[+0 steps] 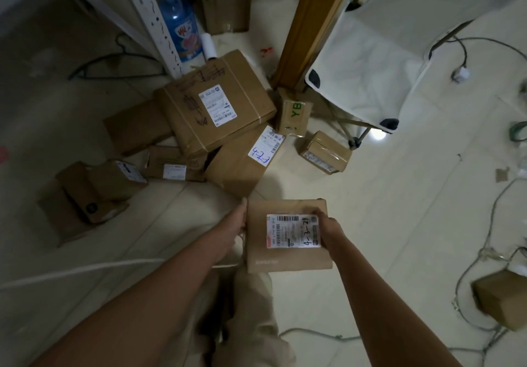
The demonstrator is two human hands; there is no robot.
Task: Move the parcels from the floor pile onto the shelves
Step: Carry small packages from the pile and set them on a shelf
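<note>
A flat brown cardboard parcel [285, 262] with a white shipping label hand-marked "4-3-24" is held level between both hands, off the pale tiled floor [385, 224] and over the person's beige trouser leg. The left hand [232, 231] lies against the parcel's left edge with one digit straight along it; its other fingers are hidden under the box, so I cannot tell whether they curl. The right hand [328, 228] grips the right edge, its fingertips curled over the top face onto the corner of the label. Just beyond the held parcel lies the floor pile: a large taped brown carton [242, 87] tilted on top of others, a brown box with a blue-inked label [236, 173] leaning under it, a small box lettered "YB" in green [293, 114] and a small taped box [325, 150] beside it. A white perforated metal shelf post [154, 16] stands behind the pile, a blue water bottle [178, 21] next to it. A white fabric folding chair [376, 61] is at the upper right, and a lone brown box [502, 298] sits among grey cables [470, 267] on the right
</note>
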